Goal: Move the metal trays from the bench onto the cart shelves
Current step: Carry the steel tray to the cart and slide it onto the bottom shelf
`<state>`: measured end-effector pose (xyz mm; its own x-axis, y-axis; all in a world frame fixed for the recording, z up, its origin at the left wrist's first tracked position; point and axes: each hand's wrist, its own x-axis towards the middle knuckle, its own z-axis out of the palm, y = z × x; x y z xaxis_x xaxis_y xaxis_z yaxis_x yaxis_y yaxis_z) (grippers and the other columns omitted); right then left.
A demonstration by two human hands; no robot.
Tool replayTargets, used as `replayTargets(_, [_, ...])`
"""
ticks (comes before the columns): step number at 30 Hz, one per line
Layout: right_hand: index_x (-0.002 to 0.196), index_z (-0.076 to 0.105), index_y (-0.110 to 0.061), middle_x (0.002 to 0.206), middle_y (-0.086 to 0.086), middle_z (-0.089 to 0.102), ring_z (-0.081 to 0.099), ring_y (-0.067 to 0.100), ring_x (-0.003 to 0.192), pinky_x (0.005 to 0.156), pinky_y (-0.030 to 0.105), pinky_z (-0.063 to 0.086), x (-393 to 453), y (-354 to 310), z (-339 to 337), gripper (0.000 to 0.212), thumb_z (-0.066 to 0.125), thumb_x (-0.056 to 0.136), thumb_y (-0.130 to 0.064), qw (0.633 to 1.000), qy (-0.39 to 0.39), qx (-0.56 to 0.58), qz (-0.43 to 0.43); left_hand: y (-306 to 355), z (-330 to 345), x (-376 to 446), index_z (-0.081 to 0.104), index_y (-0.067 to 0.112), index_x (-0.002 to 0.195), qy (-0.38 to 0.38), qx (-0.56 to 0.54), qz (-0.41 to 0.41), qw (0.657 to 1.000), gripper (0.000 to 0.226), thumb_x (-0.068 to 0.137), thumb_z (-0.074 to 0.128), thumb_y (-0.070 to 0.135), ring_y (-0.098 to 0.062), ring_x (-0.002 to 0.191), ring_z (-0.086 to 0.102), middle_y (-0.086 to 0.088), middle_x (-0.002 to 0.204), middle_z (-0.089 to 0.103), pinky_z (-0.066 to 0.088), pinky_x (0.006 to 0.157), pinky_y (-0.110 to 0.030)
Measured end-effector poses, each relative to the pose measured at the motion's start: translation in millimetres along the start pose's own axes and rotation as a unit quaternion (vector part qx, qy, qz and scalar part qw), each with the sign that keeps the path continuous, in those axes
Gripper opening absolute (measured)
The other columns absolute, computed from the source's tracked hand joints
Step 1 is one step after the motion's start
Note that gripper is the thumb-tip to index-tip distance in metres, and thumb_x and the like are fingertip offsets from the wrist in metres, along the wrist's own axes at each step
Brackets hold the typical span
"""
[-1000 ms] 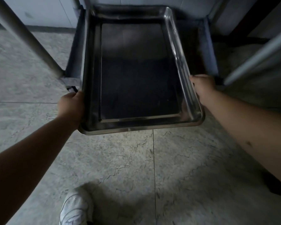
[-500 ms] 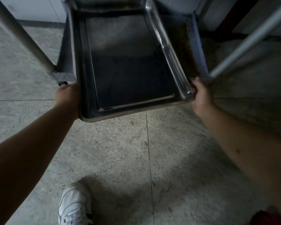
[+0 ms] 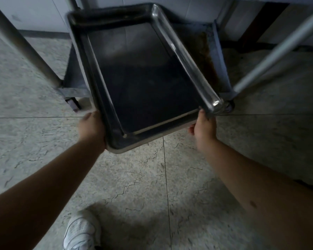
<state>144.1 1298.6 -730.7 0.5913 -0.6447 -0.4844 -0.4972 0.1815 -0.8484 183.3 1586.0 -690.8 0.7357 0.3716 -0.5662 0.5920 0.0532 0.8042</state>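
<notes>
A large rectangular metal tray (image 3: 181, 56) lies skewed over the cart's bottom shelf (image 3: 219, 51), with its near end past the shelf's front edge and above the floor. My left hand (image 3: 91, 127) grips the tray's near left corner from the side. My right hand (image 3: 203, 128) holds the near edge close to the right corner, fingers curled under the rim. The tray's far end is turned to the left. The tray holds nothing.
Two slanted cart posts rise at the left (image 3: 20, 42) and the right (image 3: 271, 56). Caster wheels sit under the shelf's front corners (image 3: 72, 103). The floor is stone tile, and my white shoe (image 3: 81, 231) is at the bottom.
The tray has turned, its near end swinging right and its far end left. My right hand slid from the right rim to the near edge. My left hand moved toward the near corner.
</notes>
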Motion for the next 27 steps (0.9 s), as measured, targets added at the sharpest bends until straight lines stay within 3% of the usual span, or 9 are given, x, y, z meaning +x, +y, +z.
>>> replayTargets(5, [0.089, 0.062, -0.028, 0.084, -0.003, 0.059, 0.055, 0.010, 0.063, 0.047, 0.020, 0.046, 50, -31, -20, 0.024, 0.062, 0.090, -0.052, 0.994, -0.001, 0.065, 0.090, -27, 26, -30, 0.063, 0.008, 0.114, -0.093, -0.061, -0.037, 0.993, 0.030, 0.106, 0.040, 0.027, -0.030, 0.101, 0.072, -0.015, 0.108, 0.074, 0.059, 0.088, -0.047])
replayTargets(8, [0.093, 0.064, -0.025, 0.094, -0.001, 0.063, 0.055, 0.013, 0.072, 0.048, 0.021, 0.048, 71, -52, -29, 0.027, 0.067, 0.087, -0.051, 0.994, -0.049, 0.032, 0.087, -35, 31, -38, 0.058, 0.002, 0.118, -0.136, -0.061, -0.035, 0.988, 0.033, 0.108, 0.038, 0.026, -0.035, 0.099, 0.072, -0.021, 0.111, 0.071, 0.059, 0.087, -0.053])
replayTargets(10, [0.106, 0.065, -0.022, 0.112, 0.005, 0.069, 0.068, 0.018, 0.087, 0.062, 0.029, 0.057, 72, -52, -30, 0.028, 0.068, 0.089, -0.045, 0.993, -0.088, 0.046, 0.071, -39, 33, -41, 0.059, 0.001, 0.116, -0.143, -0.077, -0.037, 0.986, 0.032, 0.108, 0.040, 0.025, -0.035, 0.096, 0.073, -0.022, 0.110, 0.072, 0.059, 0.086, -0.052])
replayTargets(12, [0.117, 0.063, -0.016, 0.113, 0.017, 0.069, 0.073, 0.025, 0.086, 0.069, 0.029, 0.058, 57, -44, -24, 0.039, 0.064, 0.092, -0.046, 0.993, -0.110, 0.030, 0.037, -38, 38, -43, 0.060, 0.001, 0.113, -0.141, -0.103, -0.041, 0.984, 0.030, 0.107, 0.042, 0.024, -0.033, 0.094, 0.075, -0.020, 0.108, 0.073, 0.061, 0.083, -0.049])
replayTargets(15, [0.114, 0.064, -0.026, 0.106, 0.005, 0.073, 0.074, 0.019, 0.084, 0.074, 0.032, 0.059, 10, -28, -5, 0.044, 0.053, 0.091, -0.062, 0.991, -0.124, -0.040, 0.034, -33, 49, -49, 0.059, 0.002, 0.115, -0.147, -0.125, -0.042, 0.980, 0.027, 0.107, 0.043, 0.023, -0.030, 0.093, 0.075, -0.018, 0.108, 0.073, 0.062, 0.078, -0.045])
replayTargets(18, [0.122, 0.059, -0.022, 0.113, 0.000, 0.070, 0.068, 0.018, 0.101, 0.083, 0.033, 0.056, -43, 1, 13, 0.049, 0.047, 0.094, -0.060, 0.989, -0.144, -0.033, 0.005, -31, 60, -55, 0.055, 0.004, 0.120, -0.148, -0.131, -0.047, 0.979, 0.027, 0.108, 0.041, 0.023, -0.030, 0.094, 0.075, -0.017, 0.111, 0.071, 0.062, 0.079, -0.047])
replayTargets(21, [0.117, 0.053, -0.027, 0.099, -0.010, 0.067, 0.068, 0.004, 0.081, 0.061, 0.015, 0.050, -87, 30, 21, 0.032, 0.053, 0.095, -0.050, 0.993, -0.090, -0.044, -0.054, -32, 69, -59, 0.056, 0.005, 0.116, -0.141, -0.132, -0.048, 0.980, 0.025, 0.108, 0.041, 0.024, -0.029, 0.091, 0.075, -0.017, 0.109, 0.071, 0.062, 0.078, -0.046])
replayTargets(25, [0.109, 0.054, -0.014, 0.069, 0.003, 0.063, 0.059, 0.008, 0.047, 0.045, 0.020, 0.047, -99, 38, 24, 0.023, 0.052, 0.098, -0.035, 0.995, -0.095, 0.009, 0.036, -31, 79, -61, 0.058, 0.008, 0.112, -0.170, -0.123, -0.068, 0.975, 0.024, 0.107, 0.043, 0.026, -0.026, 0.087, 0.076, -0.014, 0.102, 0.073, 0.062, 0.073, -0.041])
replayTargets(27, [0.100, 0.055, -0.014, 0.064, 0.005, 0.061, 0.058, 0.010, 0.044, 0.041, 0.022, 0.045, -84, 31, 16, 0.010, 0.046, 0.096, -0.017, 0.995, -0.077, 0.022, 0.058, -24, 78, -55, 0.061, 0.011, 0.108, -0.237, -0.013, -0.056, 0.970, 0.026, 0.106, 0.045, 0.031, -0.026, 0.085, 0.076, -0.012, 0.096, 0.073, 0.060, 0.068, -0.037])
